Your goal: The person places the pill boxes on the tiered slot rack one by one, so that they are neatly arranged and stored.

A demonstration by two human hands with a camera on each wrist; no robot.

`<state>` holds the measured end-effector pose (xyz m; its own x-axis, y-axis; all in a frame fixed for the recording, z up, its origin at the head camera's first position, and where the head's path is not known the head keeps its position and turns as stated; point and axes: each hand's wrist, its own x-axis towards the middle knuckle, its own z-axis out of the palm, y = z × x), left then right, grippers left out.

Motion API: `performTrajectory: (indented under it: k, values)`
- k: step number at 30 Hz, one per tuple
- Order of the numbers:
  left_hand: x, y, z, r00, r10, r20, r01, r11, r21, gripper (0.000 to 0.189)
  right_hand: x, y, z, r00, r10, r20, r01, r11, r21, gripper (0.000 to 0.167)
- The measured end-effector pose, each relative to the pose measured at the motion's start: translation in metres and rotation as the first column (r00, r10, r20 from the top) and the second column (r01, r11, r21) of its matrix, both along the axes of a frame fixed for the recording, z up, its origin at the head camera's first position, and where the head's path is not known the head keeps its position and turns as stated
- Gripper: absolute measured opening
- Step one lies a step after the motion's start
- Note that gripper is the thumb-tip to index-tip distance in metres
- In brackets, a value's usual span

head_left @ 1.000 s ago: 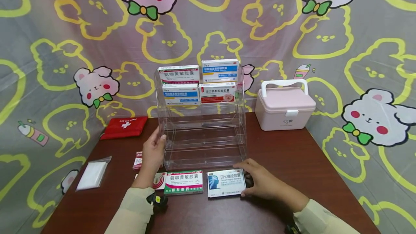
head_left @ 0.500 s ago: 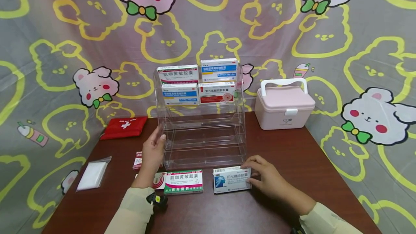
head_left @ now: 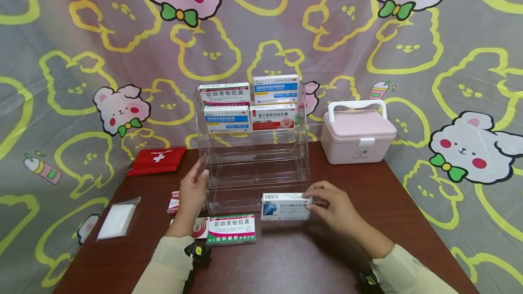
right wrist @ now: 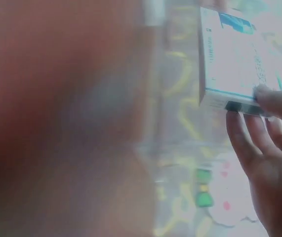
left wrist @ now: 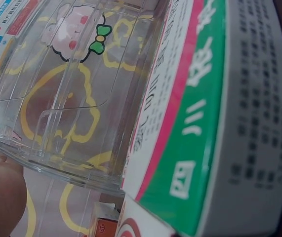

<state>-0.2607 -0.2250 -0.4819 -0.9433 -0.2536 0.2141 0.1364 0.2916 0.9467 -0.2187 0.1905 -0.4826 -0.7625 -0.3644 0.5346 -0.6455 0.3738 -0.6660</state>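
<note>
My right hand pinches a white-and-blue medicine box by its right end, thumb in front and fingers behind. The box stands tilted upright, overlapping the lowest tier of a clear acrylic display rack in the head view. In the right wrist view the same medicine box sits between thumb and fingertips. My left hand grips the rack's left side edge, with its thumb in front. On the rack's two upper tiers stand several medicine boxes, among them a red-and-white one.
A green-and-white medicine box lies before the rack, beside other boxes partly hidden by my left arm. A red first aid pouch and a plastic-wrapped white packet lie left. A pink lidded case stands back right.
My right hand has lifted the white-and-blue box off the table, tipped it upright and moved it toward the rack's bottom tier. My left hand has stayed at the rack's side.
</note>
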Motion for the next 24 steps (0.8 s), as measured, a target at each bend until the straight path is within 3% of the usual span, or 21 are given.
performTrajectory:
  k: [5, 10, 17, 24]
  values:
    - [-0.001, 0.0, 0.0, 1.0, 0.015, -0.027, -0.016, 1.0, -0.026, 0.056, -0.019, -0.019, 0.038, 0.997, -0.04, -0.061, 0.031, 0.988, -0.149, 0.033]
    - [-0.002, 0.0, -0.001, 1.0, 0.009, -0.03, -0.009, 1.0, 0.011, 0.055, -0.041, -0.044, 0.07, 0.984, -0.13, -0.122, 0.106, 0.976, -0.188, 0.029]
    - [-0.001, 0.002, -0.001, 0.999, 0.008, -0.04, -0.007, 1.0, 0.022, 0.055, -0.072, -0.08, 0.1, 0.946, -0.2, -0.255, 0.168, 0.976, -0.139, 0.027]
    - [0.0, 0.002, 0.001, 1.0, 0.013, -0.015, -0.013, 1.0, -0.008, 0.056, -0.094, -0.105, 0.11, 0.914, -0.179, -0.364, 0.196, 0.981, 0.011, 0.025]
